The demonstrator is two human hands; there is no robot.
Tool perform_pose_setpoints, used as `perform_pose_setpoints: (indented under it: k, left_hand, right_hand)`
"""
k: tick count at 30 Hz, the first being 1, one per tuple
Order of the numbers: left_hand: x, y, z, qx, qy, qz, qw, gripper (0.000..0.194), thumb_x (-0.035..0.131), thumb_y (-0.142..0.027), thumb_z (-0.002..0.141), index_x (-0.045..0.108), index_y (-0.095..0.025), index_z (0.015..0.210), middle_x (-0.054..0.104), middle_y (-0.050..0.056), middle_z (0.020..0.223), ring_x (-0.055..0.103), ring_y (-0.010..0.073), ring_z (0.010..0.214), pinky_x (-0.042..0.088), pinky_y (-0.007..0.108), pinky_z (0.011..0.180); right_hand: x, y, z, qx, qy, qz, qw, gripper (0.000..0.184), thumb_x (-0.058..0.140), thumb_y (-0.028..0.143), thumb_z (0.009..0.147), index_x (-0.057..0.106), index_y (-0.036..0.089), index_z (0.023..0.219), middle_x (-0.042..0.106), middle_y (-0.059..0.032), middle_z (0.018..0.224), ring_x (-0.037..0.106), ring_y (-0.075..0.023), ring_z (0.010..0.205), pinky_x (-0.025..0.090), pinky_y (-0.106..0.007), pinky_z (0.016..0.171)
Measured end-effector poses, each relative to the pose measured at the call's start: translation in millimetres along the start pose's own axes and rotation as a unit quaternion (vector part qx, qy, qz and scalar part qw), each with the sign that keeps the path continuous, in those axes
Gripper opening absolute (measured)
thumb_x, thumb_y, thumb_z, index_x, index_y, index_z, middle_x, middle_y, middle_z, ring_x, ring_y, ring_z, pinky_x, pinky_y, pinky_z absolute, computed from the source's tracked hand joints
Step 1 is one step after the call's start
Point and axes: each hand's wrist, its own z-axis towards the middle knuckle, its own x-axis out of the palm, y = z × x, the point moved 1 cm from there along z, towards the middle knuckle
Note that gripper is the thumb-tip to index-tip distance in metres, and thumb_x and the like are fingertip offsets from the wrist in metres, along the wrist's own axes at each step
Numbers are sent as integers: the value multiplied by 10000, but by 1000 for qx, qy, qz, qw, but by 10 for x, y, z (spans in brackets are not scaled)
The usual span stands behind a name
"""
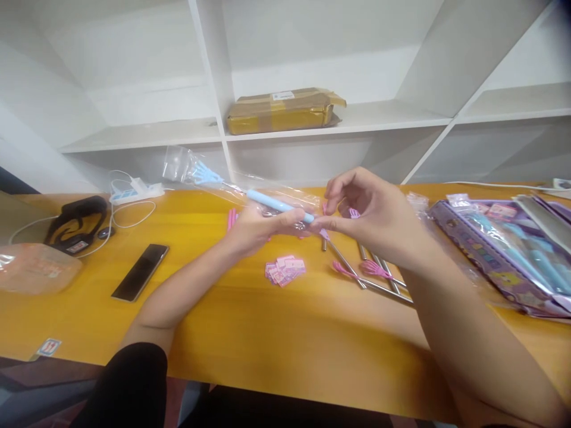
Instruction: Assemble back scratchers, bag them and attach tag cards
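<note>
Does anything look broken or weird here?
Yes, the brown box on the shelf looks battered: at its right end in the picture, a ragged flap sticks out instead of lying flat.

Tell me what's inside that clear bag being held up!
Inside the clear bag there's a light-blue hand shape, a thin rod and a blue handle. The left grip covers part of the bag, so what's beneath it can't be seen.

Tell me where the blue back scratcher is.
In the head view, mostly left of centre, the blue back scratcher is in a clear bag gripped by the left hand, its handle end beside the right hand.
</note>
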Motion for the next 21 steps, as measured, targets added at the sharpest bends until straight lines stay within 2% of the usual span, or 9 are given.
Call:
perform_pose_setpoints:
  k: [4,7,9,11,14,15,17,19,21]
  left_hand:
    - [-16,27,3,-14,11,3,1000,472,1034,-463,736,836,-122,994,842,91,903,835,238,821,686,360,817]
    - [-58,45,13,-35,19,34,999,482,1009,-481,776,825,-118,1034,844,107,914,840,245,850,652,310,745]
    - [-94,43,30,-49,13,52,997,509,989,-508,801,814,-113,1071,841,119,913,842,247,845,614,269,670]
    - [-129,20,55,-42,9,53,998,517,976,-530,812,799,-116,1067,835,115,919,835,231,801,575,241,598]
    - [-172,-37,88,-36,26,34,998,484,944,-538,848,774,-117,1015,821,105,948,800,185,716,556,230,548]
    - [-183,-56,93,-44,40,28,998,470,926,-537,869,765,-115,1000,814,104,945,794,178,714,566,232,558]
    - [-202,-87,94,-59,63,20,996,450,903,-529,897,750,-117,993,796,92,914,791,173,736,595,238,601]
    - [-215,-103,89,-65,72,19,995,443,893,-520,912,740,-123,1037,778,79,892,781,162,748,598,230,625]
    - [-226,-99,90,-70,63,25,995,465,897,-523,909,725,-133,1095,757,63,875,733,124,682,544,198,569]
  right_hand:
    - [127,21,-31,-23,-12,5,1000,566,979,468,773,626,217,1137,717,-48,1000,680,-178,813,523,-337,689]
    - [184,33,-59,-62,-11,-32,997,408,913,364,857,661,214,1140,726,-52,1039,684,-171,852,550,-330,739]
    - [158,30,-72,-81,6,-55,995,351,866,381,922,670,213,1161,726,-55,1046,684,-170,859,561,-334,760]
    - [80,25,-80,-96,56,-67,992,439,847,458,958,663,221,1279,728,-69,1109,688,-175,866,579,-342,765]
    - [-73,28,-82,-145,158,-100,972,722,877,569,920,605,270,1519,697,-93,1235,694,-197,926,606,-358,777]
    - [-115,30,-78,-174,171,-120,962,721,869,557,932,604,291,1548,681,-94,1254,691,-200,950,609,-360,790]
    - [-160,34,-63,-242,153,-162,944,480,799,449,1013,693,304,1458,655,-91,1241,681,-195,987,597,-350,806]
    - [-154,32,-43,-311,109,-189,925,179,721,315,1066,789,275,1227,636,-86,1194,670,-178,993,571,-328,797]
    - [-118,27,-23,-360,78,-198,908,93,706,245,1067,799,240,1062,635,-85,1165,663,-170,995,552,-316,792]
